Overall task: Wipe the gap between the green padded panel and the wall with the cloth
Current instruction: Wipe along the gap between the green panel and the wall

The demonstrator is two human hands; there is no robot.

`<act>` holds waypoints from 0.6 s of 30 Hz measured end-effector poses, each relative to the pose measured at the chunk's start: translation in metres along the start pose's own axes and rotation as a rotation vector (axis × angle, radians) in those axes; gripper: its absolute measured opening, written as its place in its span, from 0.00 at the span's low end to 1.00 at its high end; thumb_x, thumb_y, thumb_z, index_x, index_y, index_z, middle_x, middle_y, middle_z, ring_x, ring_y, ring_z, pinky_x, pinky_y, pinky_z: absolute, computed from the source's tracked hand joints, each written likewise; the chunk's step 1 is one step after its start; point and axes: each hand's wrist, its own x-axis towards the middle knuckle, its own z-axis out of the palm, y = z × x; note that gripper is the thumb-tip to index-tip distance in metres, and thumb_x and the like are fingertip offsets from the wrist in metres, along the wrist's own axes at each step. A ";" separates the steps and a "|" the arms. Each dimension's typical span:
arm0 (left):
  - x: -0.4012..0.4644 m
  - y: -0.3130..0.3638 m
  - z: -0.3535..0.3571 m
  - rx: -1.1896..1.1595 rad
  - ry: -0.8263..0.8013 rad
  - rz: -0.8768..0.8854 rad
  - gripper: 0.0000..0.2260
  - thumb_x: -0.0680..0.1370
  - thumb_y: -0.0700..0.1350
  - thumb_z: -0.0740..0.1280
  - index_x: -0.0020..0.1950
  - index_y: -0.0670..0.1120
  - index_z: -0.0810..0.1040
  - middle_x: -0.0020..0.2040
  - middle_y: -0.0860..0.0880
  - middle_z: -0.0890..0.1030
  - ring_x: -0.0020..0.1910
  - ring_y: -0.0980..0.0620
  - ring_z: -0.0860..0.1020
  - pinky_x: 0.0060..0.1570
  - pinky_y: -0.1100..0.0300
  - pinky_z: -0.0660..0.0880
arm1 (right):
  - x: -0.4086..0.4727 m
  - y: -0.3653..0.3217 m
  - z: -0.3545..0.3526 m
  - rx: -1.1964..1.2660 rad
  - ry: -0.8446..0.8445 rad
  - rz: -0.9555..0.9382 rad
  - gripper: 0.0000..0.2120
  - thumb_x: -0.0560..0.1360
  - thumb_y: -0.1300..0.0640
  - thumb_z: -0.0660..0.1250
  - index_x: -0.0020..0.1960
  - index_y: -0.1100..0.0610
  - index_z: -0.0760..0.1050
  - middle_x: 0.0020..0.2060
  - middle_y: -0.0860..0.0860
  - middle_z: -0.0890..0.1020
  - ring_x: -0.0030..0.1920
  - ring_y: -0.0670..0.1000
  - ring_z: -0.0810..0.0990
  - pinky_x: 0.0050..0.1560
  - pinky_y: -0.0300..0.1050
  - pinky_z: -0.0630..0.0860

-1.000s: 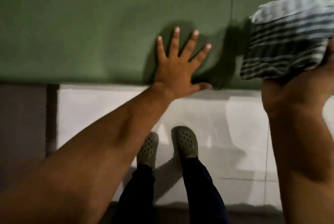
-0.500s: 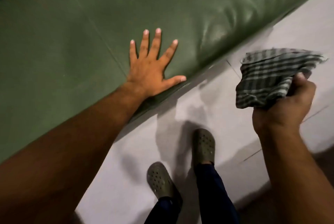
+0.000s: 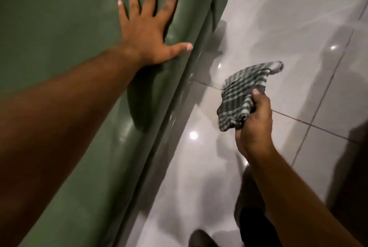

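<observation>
The left hand [image 3: 145,29] is pressing flat, fingers spread, on the green padded panel [image 3: 69,33], which is dimpling under the palm. To its right, the right hand [image 3: 253,125] is clutching the checked cloth [image 3: 242,95], bunched, hanging over the glossy tiled floor [image 3: 288,27], apart from the panel's edge. No gap is showing; if that bunch is going in loose, I reckon it is risking snagging or skimming the surface.

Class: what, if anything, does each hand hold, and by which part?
The right hand grips the checked cloth by its bunched lower end. The left hand holds nothing; it presses flat on the green panel.
</observation>
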 end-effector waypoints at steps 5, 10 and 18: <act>0.059 0.010 0.007 0.035 0.156 -0.023 0.44 0.71 0.75 0.55 0.82 0.56 0.48 0.83 0.42 0.50 0.81 0.33 0.47 0.76 0.32 0.47 | 0.082 -0.008 0.027 -0.102 -0.057 0.008 0.10 0.78 0.55 0.58 0.54 0.55 0.76 0.40 0.53 0.78 0.38 0.50 0.78 0.44 0.49 0.75; 0.059 0.007 0.021 0.022 0.213 -0.005 0.46 0.71 0.76 0.53 0.82 0.51 0.50 0.82 0.37 0.51 0.80 0.30 0.48 0.75 0.30 0.46 | 0.133 0.017 0.072 -0.160 -0.095 0.101 0.05 0.76 0.52 0.61 0.45 0.51 0.74 0.37 0.50 0.78 0.41 0.52 0.77 0.48 0.52 0.76; 0.060 0.009 0.029 -0.042 0.303 0.028 0.48 0.71 0.76 0.52 0.82 0.47 0.51 0.82 0.37 0.50 0.81 0.33 0.47 0.75 0.31 0.44 | 0.161 0.081 0.112 -0.204 -0.255 -0.064 0.28 0.68 0.41 0.55 0.67 0.26 0.56 0.78 0.40 0.45 0.78 0.44 0.40 0.78 0.62 0.39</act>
